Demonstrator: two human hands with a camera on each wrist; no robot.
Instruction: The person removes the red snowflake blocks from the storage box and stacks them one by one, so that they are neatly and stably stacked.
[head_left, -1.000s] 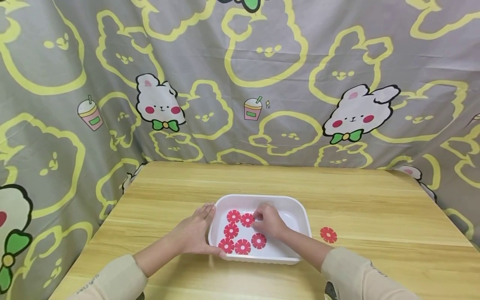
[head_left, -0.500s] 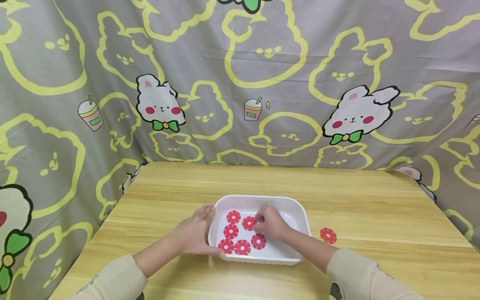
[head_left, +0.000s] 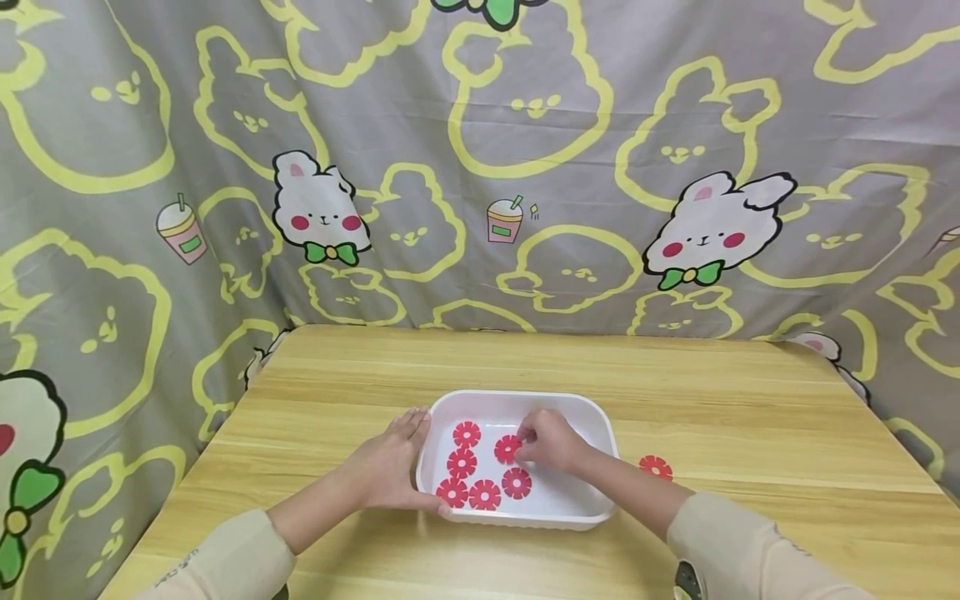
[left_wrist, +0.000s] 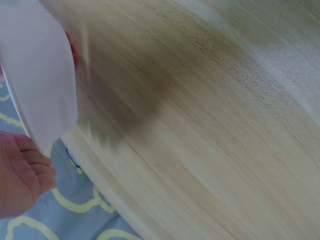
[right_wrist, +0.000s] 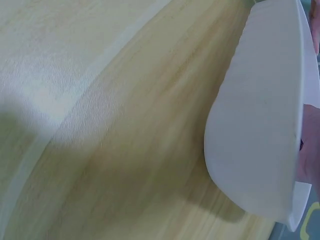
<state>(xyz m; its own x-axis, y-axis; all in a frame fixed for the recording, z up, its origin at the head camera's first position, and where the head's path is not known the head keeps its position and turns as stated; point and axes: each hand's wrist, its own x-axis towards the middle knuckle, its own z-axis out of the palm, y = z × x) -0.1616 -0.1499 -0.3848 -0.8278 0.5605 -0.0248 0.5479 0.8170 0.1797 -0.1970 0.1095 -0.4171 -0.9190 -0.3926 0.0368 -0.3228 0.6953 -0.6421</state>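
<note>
So the left hand [head_left: 392,465] has its fingers clamped round one end of a white tub [head_left: 525,522] on the tabletop [head_left: 360,371]. Right hand's [head_left: 553,442] fingers seem to pinch a red disc [head_left: 506,450] inside, tips partly hidden. Five other discs [head_left: 484,495] lie there too.

1. Behind the tray [head_left: 540,518], bare worktop [head_left: 360,367] runs back to the curtain [head_left: 427,108], leaving a wide passage.
2. The left hand [head_left: 393,467] spans the tray's left end, blocking entry there.
3. Red discs [head_left: 491,495] crowd the tray's left half.
4. The right hand [head_left: 553,442] and forearm [head_left: 637,487] cross its right half; the far right corner is free.
5. Outside, a loose disc [head_left: 651,464] sits against the forearm; free worktop lies farther right.
</note>
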